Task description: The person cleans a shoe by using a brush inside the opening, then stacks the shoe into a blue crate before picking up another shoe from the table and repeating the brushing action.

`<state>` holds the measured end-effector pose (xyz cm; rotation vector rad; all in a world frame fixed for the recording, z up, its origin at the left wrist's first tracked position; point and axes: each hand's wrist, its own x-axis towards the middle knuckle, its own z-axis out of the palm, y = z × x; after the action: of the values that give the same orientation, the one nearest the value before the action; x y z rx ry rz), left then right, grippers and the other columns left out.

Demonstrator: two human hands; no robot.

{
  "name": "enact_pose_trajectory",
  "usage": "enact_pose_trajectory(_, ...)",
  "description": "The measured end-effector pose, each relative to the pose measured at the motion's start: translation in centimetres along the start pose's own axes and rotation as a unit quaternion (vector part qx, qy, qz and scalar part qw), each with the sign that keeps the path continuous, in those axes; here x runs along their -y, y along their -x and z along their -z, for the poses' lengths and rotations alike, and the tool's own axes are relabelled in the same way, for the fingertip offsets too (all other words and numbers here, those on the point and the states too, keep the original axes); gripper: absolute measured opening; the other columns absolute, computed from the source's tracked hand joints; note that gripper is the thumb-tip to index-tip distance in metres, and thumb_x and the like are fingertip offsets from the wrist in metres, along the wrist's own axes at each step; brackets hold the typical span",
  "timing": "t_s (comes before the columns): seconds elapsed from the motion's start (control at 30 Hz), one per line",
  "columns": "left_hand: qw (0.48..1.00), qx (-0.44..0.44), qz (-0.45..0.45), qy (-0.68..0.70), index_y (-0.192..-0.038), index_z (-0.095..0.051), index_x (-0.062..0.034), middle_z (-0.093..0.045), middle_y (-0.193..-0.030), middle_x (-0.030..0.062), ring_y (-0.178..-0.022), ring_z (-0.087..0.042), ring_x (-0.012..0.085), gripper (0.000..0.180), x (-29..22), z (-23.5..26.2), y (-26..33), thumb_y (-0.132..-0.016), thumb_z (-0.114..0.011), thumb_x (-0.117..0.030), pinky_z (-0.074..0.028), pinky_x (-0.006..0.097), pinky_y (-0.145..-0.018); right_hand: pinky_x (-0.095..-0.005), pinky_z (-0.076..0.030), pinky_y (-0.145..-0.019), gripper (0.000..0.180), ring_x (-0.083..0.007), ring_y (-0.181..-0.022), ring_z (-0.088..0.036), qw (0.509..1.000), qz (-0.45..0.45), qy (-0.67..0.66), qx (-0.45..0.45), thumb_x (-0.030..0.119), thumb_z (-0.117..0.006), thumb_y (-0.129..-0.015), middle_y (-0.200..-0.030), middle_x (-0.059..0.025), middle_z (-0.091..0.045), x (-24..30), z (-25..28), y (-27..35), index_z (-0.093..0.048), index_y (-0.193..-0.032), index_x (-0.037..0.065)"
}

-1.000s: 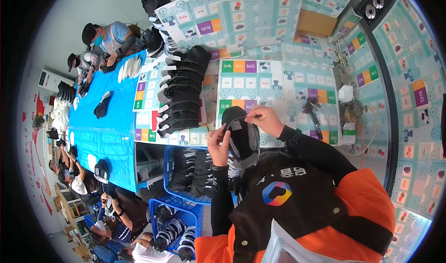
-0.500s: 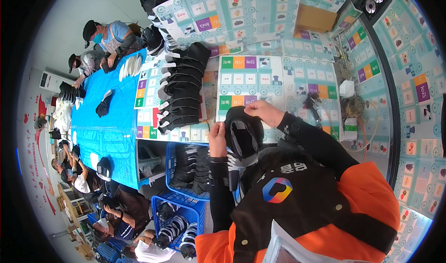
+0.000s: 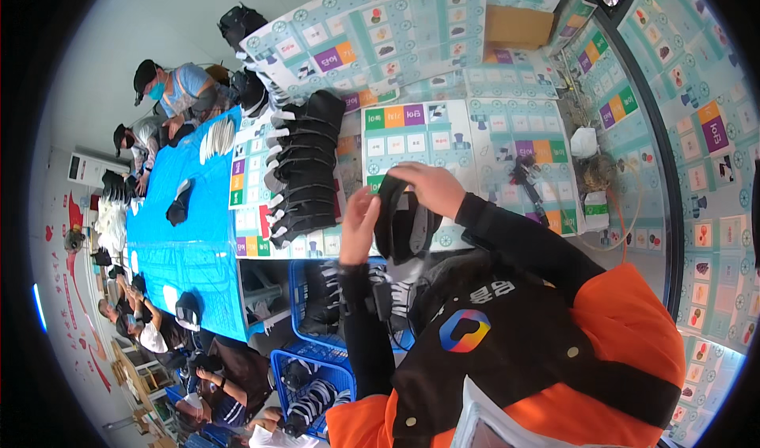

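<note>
I hold up a black item that looks like a shoe upper, its opening and grey lining facing me. My left hand is closed at its left edge, thumb and fingers near the top. My right hand grips the top edge, its fingers bent over the rim. The upper hangs at the near edge of a worktable covered with printed sheets. To its left lies a long row of similar black uppers with pale grey ends, overlapping one another.
Blue crates holding black-and-white pieces stand below the table edge. A blue-covered table at left bears a stack of white pieces and one black upper. A black hand tool lies at right. Several people work at left.
The upper has turned so that it looks narrower, and both hands have shifted left with it. My right hand now wraps further over its top. The whole view has shifted slightly.
</note>
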<state>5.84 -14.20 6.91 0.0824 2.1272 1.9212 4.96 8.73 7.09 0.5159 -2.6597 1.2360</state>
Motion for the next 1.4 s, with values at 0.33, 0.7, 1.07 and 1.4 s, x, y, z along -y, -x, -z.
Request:
enact_pose_trajectory(0.33,0.984,-0.172,-0.052,0.019,-0.133,-0.061,0.0053,-0.068,-0.118,0.0103,-0.105,-0.061,0.0135,0.042,-0.2,-0.7,1.7,-0.097,-0.07,-0.014,-0.048,0.026,-0.093,-0.0375,-0.053,-0.09,0.033,-0.0355,-0.106,-0.07,0.941,-0.23,-0.196,-0.153,0.013,-0.061,-0.099,-0.118,-0.0207,-0.071,-11.1,0.4,4.0,-0.063,-0.132,0.005)
enact_pose_trajectory(0.7,0.86,-0.127,-0.168,-0.464,-0.098,-0.07,-0.0064,-0.069,-0.089,0.0194,-0.08,-0.066,0.044,0.021,0.7,-10.1,-6.9,-0.096,-0.067,-0.027,-0.052,0.05,-0.067,-0.0508,-0.045,-0.104,0.06,-0.0439,-0.124,-0.048,0.876,-0.341,0.333,-0.071,0.01,-0.072,-0.079,-0.129,-0.0223,-0.051,-27.4,2.5,17.8,-0.049,-0.133,0.0)
enact_pose_trajectory(1.07,0.862,0.009,-0.18,-0.474,-0.1,-0.068,-0.0037,-0.069,-0.09,0.0207,-0.082,-0.067,0.0434,0.021,3.0,-17.0,-8.9,-0.094,-0.067,-0.023,-0.053,0.052,-0.071,-0.0466,-0.058,-0.082,0.053,-0.0393,-0.11,-0.06,0.836,-0.451,0.305,-0.077,0.012,-0.068,-0.083,-0.126,-0.0182,-0.052,-31.8,4.9,20.7,-0.048,-0.132,0.003)
enact_pose_trajectory(1.4,0.859,0.03,-0.166,-0.483,-0.095,-0.068,-0.0023,-0.067,-0.086,0.0219,-0.081,-0.066,0.0442,0.023,3.5,-17.4,-6.8,-0.095,-0.067,-0.026,-0.052,0.051,-0.069,-0.035,-0.054,-0.057,0.03,-0.0174,-0.072,-0.067,0.81,-0.469,-0.35,0.044,0.015,-0.059,-0.086,-0.081,-0.0074,-0.073,-17.6,5.8,18.8,-0.07,-0.112,0.008)
